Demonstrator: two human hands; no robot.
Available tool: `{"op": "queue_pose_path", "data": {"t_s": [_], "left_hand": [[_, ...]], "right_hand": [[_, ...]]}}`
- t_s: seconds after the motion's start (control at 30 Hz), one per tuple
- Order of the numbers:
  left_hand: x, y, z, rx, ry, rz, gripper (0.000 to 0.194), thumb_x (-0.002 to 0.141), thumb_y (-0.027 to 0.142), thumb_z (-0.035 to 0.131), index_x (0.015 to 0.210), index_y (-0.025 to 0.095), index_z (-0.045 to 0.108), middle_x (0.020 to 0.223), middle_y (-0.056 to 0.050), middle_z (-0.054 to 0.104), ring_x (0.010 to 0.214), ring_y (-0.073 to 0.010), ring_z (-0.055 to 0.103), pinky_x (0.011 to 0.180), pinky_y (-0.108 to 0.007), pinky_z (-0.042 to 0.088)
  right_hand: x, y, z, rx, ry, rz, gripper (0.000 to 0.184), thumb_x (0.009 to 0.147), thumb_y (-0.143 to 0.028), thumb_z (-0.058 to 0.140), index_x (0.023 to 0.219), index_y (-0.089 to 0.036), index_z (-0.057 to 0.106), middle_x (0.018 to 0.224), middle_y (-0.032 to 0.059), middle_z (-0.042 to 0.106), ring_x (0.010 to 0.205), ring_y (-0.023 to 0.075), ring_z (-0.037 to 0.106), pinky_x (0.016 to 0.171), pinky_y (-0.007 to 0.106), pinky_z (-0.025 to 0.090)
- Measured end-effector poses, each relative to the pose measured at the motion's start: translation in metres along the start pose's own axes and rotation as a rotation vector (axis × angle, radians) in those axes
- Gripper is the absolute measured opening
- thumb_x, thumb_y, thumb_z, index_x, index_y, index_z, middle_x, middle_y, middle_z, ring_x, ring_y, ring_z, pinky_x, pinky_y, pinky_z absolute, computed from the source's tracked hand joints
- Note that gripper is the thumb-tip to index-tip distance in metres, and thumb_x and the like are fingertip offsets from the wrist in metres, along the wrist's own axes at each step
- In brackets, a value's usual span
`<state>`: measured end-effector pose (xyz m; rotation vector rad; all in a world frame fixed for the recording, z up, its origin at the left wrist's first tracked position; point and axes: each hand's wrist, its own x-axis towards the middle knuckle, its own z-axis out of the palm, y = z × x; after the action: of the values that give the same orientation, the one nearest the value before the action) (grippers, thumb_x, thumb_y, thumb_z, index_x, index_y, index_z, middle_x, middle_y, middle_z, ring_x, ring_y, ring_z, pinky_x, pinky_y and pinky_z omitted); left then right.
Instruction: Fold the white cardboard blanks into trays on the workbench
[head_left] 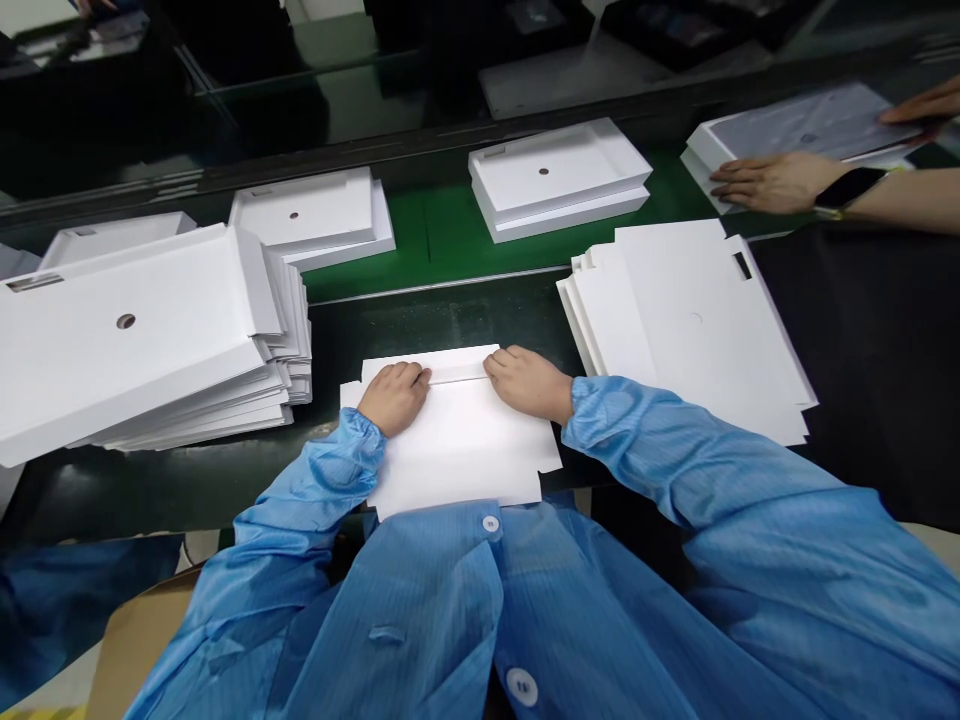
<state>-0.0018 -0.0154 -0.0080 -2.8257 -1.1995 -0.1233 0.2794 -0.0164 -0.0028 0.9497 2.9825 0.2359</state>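
A white die-cut cardboard sheet (457, 440) lies on the dark table against the front of my blue coat, its far flap creased along a fold line. My left hand (395, 397) grips that flap left of its middle, fingers curled at the crease. To the right, my right hand (528, 383) pinches the same flap near its right end. The undersides of both hands' fingertips are hidden. Beside my right forearm is a pile of flat white cardboard sheets (690, 320). Left of my left hand stands a stack of folded white box trays (172, 345), each with raised sides.
Beyond the table runs a green conveyor belt (442, 225). White trays lie on it in pairs, one pair (555, 185) straight ahead and another pair (315, 215) farther left. At the far right, another person's hand (780, 183) rests on a white box.
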Motion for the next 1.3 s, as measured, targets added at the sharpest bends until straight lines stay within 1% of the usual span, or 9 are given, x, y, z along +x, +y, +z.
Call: {"op": "queue_pose_path", "data": {"t_s": [0.1,0.3,0.5,0.63,0.8,0.93,1.07,1.17,1.3], "left_hand": [[0.000,0.000,0.002,-0.011,0.027,-0.008,0.032,0.100,0.024,0.047,0.122,0.014,0.067,0.102,-0.014,0.066,0.098,-0.0265,0.060,0.087,-0.043,0.047],[-0.004,-0.010,0.004,-0.063,0.066,-0.003,0.028,0.100,0.029,0.052,0.119,0.017,0.069,0.101,-0.012,0.068,0.094,-0.0235,0.062,0.083,-0.039,0.048],[-0.021,-0.028,-0.002,-0.081,0.033,0.021,0.030,0.100,0.033,0.051,0.119,0.019,0.070,0.107,-0.011,0.070,0.099,-0.0240,0.063,0.084,-0.038,0.049],[-0.030,-0.029,-0.002,-0.073,0.051,0.035,0.033,0.102,0.029,0.047,0.125,0.017,0.067,0.115,-0.013,0.069,0.106,-0.0248,0.062,0.089,-0.040,0.049],[-0.036,-0.028,0.000,-0.037,0.057,0.001,0.035,0.102,0.031,0.045,0.128,0.020,0.066,0.114,-0.013,0.068,0.106,-0.0253,0.061,0.089,-0.042,0.049],[-0.040,-0.032,0.000,-0.043,0.032,-0.050,0.037,0.103,0.037,0.044,0.128,0.021,0.067,0.115,-0.012,0.067,0.105,-0.0250,0.061,0.087,-0.041,0.048],[-0.040,-0.033,0.000,-0.055,-0.002,-0.077,0.038,0.102,0.038,0.044,0.128,0.022,0.067,0.116,-0.012,0.067,0.106,-0.0256,0.060,0.087,-0.041,0.048],[-0.039,-0.032,0.000,-0.060,-0.016,-0.085,0.037,0.102,0.037,0.045,0.129,0.023,0.067,0.117,-0.012,0.066,0.107,-0.0262,0.060,0.088,-0.042,0.048],[-0.038,-0.031,0.001,-0.078,-0.007,-0.084,0.037,0.101,0.036,0.047,0.128,0.022,0.067,0.117,-0.013,0.066,0.109,-0.0274,0.059,0.090,-0.044,0.048]], "right_hand": [[0.001,0.002,0.003,-0.007,0.007,-0.008,0.027,0.091,-0.005,0.047,0.081,-0.008,0.072,0.090,0.0159,0.066,0.087,0.0252,0.051,0.074,0.038,0.029],[-0.006,0.013,-0.002,-0.072,0.044,-0.057,0.028,0.096,-0.006,0.044,0.103,-0.005,0.071,0.090,0.0138,0.069,0.084,0.0225,0.055,0.074,0.036,0.030],[-0.011,0.012,-0.007,-0.119,-0.019,-0.116,0.027,0.093,-0.003,0.046,0.098,-0.005,0.073,0.088,0.0152,0.070,0.083,0.0228,0.057,0.071,0.036,0.029],[-0.010,0.007,-0.006,-0.141,-0.080,-0.153,0.025,0.091,-0.003,0.048,0.091,-0.006,0.073,0.089,0.0154,0.070,0.082,0.0228,0.058,0.069,0.036,0.028],[-0.012,0.013,-0.014,-0.130,-0.051,-0.183,0.023,0.092,-0.004,0.049,0.086,-0.008,0.071,0.082,0.0133,0.069,0.078,0.0215,0.057,0.070,0.036,0.029],[-0.022,0.019,-0.021,-0.144,-0.026,-0.162,0.025,0.093,-0.006,0.048,0.088,-0.009,0.071,0.082,0.0120,0.069,0.077,0.0214,0.056,0.070,0.036,0.029],[-0.035,0.022,-0.019,-0.136,-0.033,-0.094,0.024,0.095,-0.011,0.049,0.094,-0.008,0.073,0.085,0.0125,0.070,0.078,0.0218,0.056,0.070,0.036,0.030],[-0.042,0.021,-0.015,-0.156,-0.072,-0.061,0.024,0.095,-0.012,0.050,0.089,-0.009,0.073,0.081,0.0121,0.069,0.077,0.0222,0.056,0.070,0.036,0.030],[-0.040,0.018,-0.014,-0.166,-0.160,-0.082,0.022,0.090,-0.006,0.051,0.086,-0.008,0.073,0.082,0.0131,0.069,0.077,0.0223,0.057,0.070,0.036,0.030]]}}
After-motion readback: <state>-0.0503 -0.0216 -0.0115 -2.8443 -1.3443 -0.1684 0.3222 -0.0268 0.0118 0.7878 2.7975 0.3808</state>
